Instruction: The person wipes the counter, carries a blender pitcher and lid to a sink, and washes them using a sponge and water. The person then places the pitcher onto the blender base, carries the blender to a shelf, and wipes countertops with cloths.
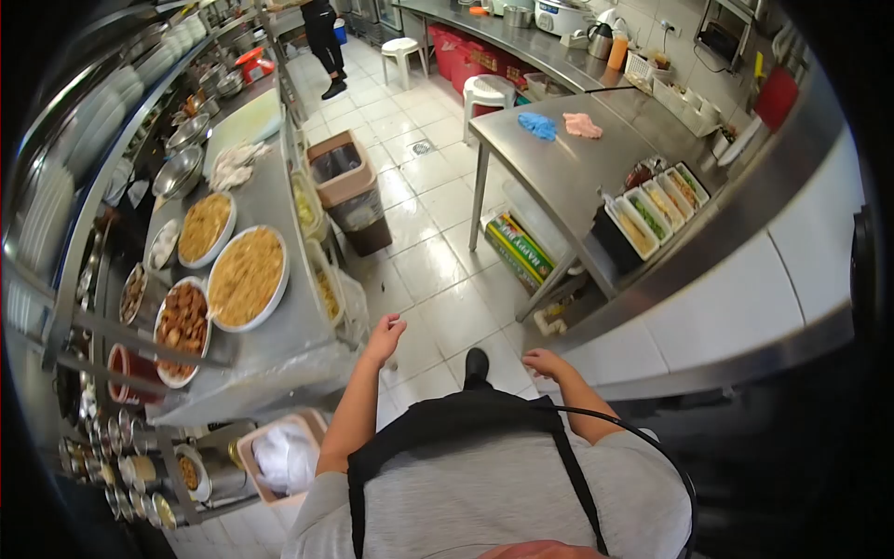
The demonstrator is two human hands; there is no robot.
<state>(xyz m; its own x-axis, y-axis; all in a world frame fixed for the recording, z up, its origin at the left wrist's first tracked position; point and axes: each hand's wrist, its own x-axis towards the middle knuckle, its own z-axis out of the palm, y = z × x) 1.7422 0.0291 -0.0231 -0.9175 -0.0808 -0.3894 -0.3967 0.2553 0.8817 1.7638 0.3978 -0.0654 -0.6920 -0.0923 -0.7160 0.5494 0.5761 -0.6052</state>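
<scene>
My left hand [385, 339] hangs over the tiled floor beside the left steel counter, fingers loosely curled in, with no object visible in it. On the other side of my body, my right hand [542, 363] is held low near the white tiled ledge, its fingers loosely apart and holding nothing. Neither hand touches anything. Nearest my left hand is the left counter [270, 349], bearing a big white bowl of yellowish-brown food [247, 278], a second such bowl [206, 229] and an oval dish of reddish-brown chunks [182, 328]. My foot in a black shoe [477, 363] is forward.
A pinkish bin [345, 172] stands in the aisle. At right, a steel table [596, 154] bears a blue cloth [537, 126], a pink cloth [582, 126] and several food trays [656, 212]. White stools [402, 51] and another person's legs [324, 47] are farther off.
</scene>
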